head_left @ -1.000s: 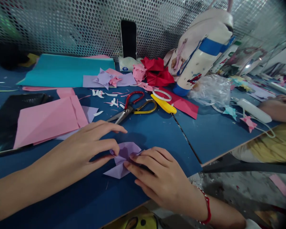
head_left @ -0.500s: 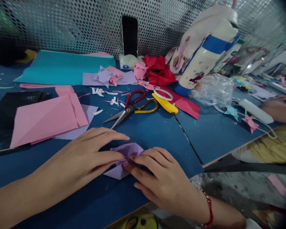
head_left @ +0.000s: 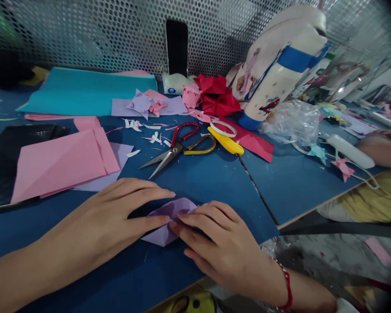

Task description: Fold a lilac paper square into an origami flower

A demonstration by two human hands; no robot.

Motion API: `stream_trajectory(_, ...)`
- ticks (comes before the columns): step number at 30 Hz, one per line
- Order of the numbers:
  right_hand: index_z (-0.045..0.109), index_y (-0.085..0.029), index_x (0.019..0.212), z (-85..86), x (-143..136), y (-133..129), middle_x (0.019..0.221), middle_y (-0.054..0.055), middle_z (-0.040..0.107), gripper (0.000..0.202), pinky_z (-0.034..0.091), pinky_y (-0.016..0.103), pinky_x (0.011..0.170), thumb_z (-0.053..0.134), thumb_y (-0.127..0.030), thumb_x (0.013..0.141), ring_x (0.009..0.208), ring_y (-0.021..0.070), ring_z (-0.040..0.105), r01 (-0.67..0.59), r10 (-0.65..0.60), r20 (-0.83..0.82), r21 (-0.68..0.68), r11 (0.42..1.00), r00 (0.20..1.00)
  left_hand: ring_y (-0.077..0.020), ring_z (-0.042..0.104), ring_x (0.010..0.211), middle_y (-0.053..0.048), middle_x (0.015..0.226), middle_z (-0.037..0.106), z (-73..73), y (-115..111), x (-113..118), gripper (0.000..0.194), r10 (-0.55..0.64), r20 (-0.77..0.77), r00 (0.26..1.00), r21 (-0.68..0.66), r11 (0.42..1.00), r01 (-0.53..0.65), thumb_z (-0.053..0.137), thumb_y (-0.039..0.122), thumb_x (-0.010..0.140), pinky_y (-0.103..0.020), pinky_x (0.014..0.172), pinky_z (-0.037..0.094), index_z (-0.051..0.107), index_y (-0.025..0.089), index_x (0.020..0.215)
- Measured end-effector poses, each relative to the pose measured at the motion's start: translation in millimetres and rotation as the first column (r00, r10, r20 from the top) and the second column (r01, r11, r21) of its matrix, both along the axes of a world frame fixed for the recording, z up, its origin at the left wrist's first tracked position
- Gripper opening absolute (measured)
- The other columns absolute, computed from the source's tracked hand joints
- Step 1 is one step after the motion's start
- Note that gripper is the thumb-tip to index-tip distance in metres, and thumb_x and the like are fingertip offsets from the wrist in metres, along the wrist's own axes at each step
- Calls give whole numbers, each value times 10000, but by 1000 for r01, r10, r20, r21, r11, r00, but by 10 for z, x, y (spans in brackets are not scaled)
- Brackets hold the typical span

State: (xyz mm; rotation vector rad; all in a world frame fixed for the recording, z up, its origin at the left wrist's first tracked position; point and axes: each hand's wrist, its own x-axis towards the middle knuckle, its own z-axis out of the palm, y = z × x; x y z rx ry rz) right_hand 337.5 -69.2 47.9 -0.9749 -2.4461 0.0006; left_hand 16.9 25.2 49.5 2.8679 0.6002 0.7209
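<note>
A folded piece of purple paper (head_left: 163, 234) lies on the blue table between my hands. My left hand (head_left: 124, 213) comes in from the left, its fingers stretched out and apart, with a fingertip resting on the paper's middle. From the right, my right hand (head_left: 218, 243) pinches the paper's right part between thumb and bent fingers, which cover some of the folds. Just beyond the hands lie scissors (head_left: 177, 150) with one red and one yellow handle, blades slightly apart. A yellow cutter (head_left: 226, 141) sits beside the handles.
Pink paper (head_left: 61, 163) lies at left over a black object (head_left: 0, 152). Behind are blue sheets (head_left: 91, 93), red folded paper (head_left: 220, 104), a phone (head_left: 177, 48) and a bottle (head_left: 276, 87). A plastic bag (head_left: 291, 121) and another person's arm (head_left: 382, 150) are at right.
My left fingers have shifted slightly down and left over the purple paper. The right hand keeps its hold almost unmoved; the other things stay in place.
</note>
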Motion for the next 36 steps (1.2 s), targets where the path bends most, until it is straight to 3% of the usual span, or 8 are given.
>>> stream_trajectory(6, 873, -138, 1544, 1, -6, -6, 1319, 82, 962, 364, 626, 365, 1280, 573, -272, 1389, 1298, 222, 823, 11, -10, -32, 22, 1000, 999, -232, 761, 1638, 34, 1736, 836, -74, -73, -60, 475, 5, -22, 1000, 56, 998, -3, 544, 152, 1267, -408, 1439, 595, 848, 421, 1513)
stream_trajectory(10, 903, -162, 1500, -7, -6, -12, 1317, 82, 972, 370, 653, 363, 1250, 568, -266, 1383, 1287, 222, 834, 23, -22, -30, 21, 1000, 999, -206, 725, 1621, 30, 1768, 805, -82, -169, -43, 362, 2, -42, 999, 100, 995, 2, 528, 257, 1342, -349, 1573, 366, 844, 363, 1483)
stream_trajectory(14, 914, -175, 1473, -16, 4, -25, 1348, 78, 980, 335, 660, 371, 1228, 605, -260, 1374, 1276, 218, 838, 35, -34, -18, 20, 999, 999, -211, 670, 1652, 5, 1794, 790, -141, -334, -3, 399, 65, -60, 996, 88, 994, -60, 447, 341, 1385, -334, 1641, 170, 801, 308, 1566)
stream_trajectory(18, 917, -191, 1482, -1, 6, -33, 1391, 82, 978, 309, 657, 383, 1242, 642, -262, 1358, 1282, 226, 845, 31, -31, 36, 7, 999, 999, -271, 652, 1661, -40, 1823, 781, -207, -489, 48, 442, 129, -51, 990, 92, 988, -124, 453, 400, 1378, -380, 1664, 133, 763, 257, 1658)
stream_trajectory(22, 878, -160, 1552, 21, -4, -36, 1334, 83, 963, 338, 635, 365, 1233, 636, -323, 1381, 1273, 229, 824, 28, -29, 63, 22, 999, 998, -243, 678, 1671, -38, 1852, 776, -209, -560, 90, 472, 158, 18, 987, 82, 984, -159, 510, 557, 1390, -346, 1667, 151, 790, 262, 1629)
stream_trajectory(29, 854, -131, 1610, -4, -22, -32, 1321, 110, 927, 395, 633, 382, 1222, 660, -380, 1371, 1280, 260, 774, 6, -11, 136, 36, 999, 991, -246, 672, 1734, 8, 1991, 651, -204, -665, 90, 440, 228, 40, 973, 70, 971, -230, 537, 568, 1385, -364, 1680, 165, 829, 284, 1552)
stream_trajectory(36, 895, -119, 1518, 5, -60, -7, 1280, 107, 908, 385, 611, 360, 1219, 618, -351, 1386, 1226, 252, 772, 11, -21, 110, 92, 996, 994, -322, 625, 1803, -29, 2038, 585, -224, -795, 70, 647, 285, 12, 958, 50, 957, -286, 611, 550, 1357, -429, 1702, 134, 590, 235, 1921)
